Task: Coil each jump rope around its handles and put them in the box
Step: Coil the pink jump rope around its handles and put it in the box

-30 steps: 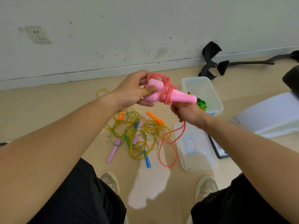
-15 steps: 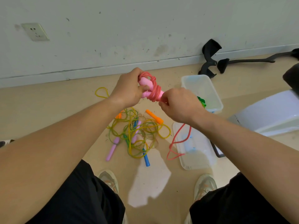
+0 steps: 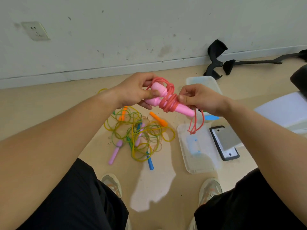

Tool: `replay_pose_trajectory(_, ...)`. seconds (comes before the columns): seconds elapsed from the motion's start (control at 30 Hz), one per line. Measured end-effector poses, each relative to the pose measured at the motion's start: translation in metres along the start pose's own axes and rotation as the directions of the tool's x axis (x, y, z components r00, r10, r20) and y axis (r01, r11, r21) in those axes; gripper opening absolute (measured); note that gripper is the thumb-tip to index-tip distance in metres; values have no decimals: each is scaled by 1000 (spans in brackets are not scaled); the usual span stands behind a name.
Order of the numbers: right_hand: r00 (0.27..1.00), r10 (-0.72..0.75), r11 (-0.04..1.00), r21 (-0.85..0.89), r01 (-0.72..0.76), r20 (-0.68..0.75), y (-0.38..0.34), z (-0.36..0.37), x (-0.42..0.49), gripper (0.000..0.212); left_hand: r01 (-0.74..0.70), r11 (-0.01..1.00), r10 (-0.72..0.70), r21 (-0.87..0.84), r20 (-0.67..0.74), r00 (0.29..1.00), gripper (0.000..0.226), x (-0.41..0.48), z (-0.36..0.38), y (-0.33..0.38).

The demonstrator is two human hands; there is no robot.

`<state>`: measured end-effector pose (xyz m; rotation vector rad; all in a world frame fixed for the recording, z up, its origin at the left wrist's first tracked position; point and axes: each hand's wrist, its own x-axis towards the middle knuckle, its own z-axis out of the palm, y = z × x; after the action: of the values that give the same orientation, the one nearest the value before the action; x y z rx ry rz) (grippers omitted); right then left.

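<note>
My left hand (image 3: pixel 135 91) grips the two pink handles (image 3: pixel 158 89) of a jump rope held side by side in the air. Its red cord (image 3: pixel 169 101) is wound in several turns around their middle. My right hand (image 3: pixel 201 98) pinches the cord at the coil, and a short loop of red cord (image 3: pixel 195 125) hangs below it. The clear plastic box (image 3: pixel 201 80) stands on the floor behind my right hand, mostly hidden by it. On the floor lies a tangle of yellow and green ropes (image 3: pixel 139 131) with orange, blue and lilac handles.
The box's clear lid (image 3: pixel 197 146) lies flat on the floor at the right, a phone (image 3: pixel 224 141) beside it. Black chair parts (image 3: pixel 216 58) lie by the wall. A white panel (image 3: pixel 282 110) is at far right. My shoes (image 3: pixel 113 185) are below.
My right hand has come off the handles' thick end and now pinches the cord at the coil. The hanging red loop has shortened and lifted off the floor.
</note>
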<state>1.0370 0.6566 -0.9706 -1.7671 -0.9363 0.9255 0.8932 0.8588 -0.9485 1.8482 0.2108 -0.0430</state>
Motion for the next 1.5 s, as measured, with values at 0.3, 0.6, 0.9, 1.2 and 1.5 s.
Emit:
replay_pose_trajectory(0.3,970,36,836,524,-160,238,21,-2,-3,44,10,993,-12,-121,-13,1000,26,-1,2,4)
replay_pose_trajectory(0.6,959,269,924,304,-232,-85,12,29,-2,45,4,949,-43,-315,-118,992,24,-1,-2,7)
replay_pose_trajectory(0.9,972,23,723,-667,-179,-236,-3,85,4,37,46,996,-79,-78,-499,863,20,9,3,-11)
replay_pose_trajectory(1.2,969,-167,423,-901,-95,-180,-40,60,-2,22,122,926,84,358,-508,857,27,12,3,-19)
replay_pose_trajectory(1.5,966,-212,666,-745,33,-146,-35,8,-4,29,24,980,-6,198,-95,995,24,6,5,-8)
